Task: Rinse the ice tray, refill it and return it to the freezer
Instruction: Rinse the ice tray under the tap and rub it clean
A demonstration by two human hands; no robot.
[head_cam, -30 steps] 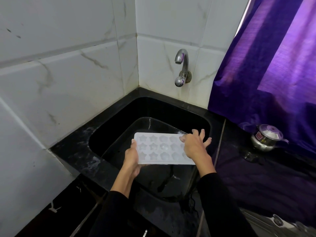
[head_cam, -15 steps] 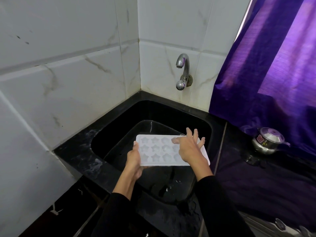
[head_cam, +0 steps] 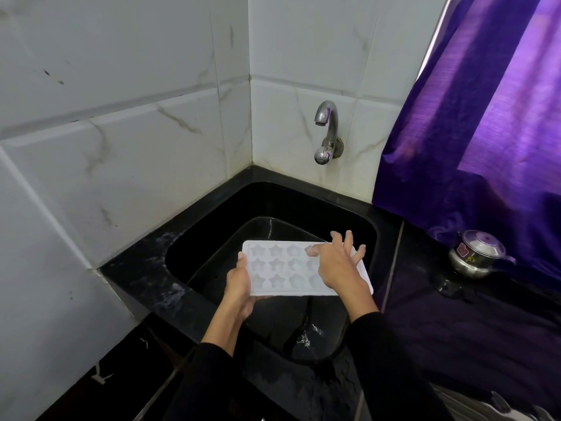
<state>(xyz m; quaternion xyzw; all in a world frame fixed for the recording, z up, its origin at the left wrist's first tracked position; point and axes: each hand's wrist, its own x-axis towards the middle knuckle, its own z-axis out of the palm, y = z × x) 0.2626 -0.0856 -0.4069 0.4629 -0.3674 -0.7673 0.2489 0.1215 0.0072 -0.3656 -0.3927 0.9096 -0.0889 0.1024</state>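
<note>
We hold the ice tray (head_cam: pixel 282 270) level over the sink (head_cam: pixel 368 235), our left hand (head_cam: pixel 239 284) gripping its end while our right hand (head_cam: pixel 335 265) rubs it with spread, straight fingers, probably rinsing.

- A purple fabric curtain (head_cam: pixel 491 123) hangs at the right, its lower folds reaching the black stone tabletop (head_cam: pixel 455 329).
- A small shiny steel lidded pot (head_cam: pixel 476 253) stands on that tabletop just below the curtain.
- White marble-veined wall tiles (head_cam: pixel 121 147) meet in a corner.
</note>
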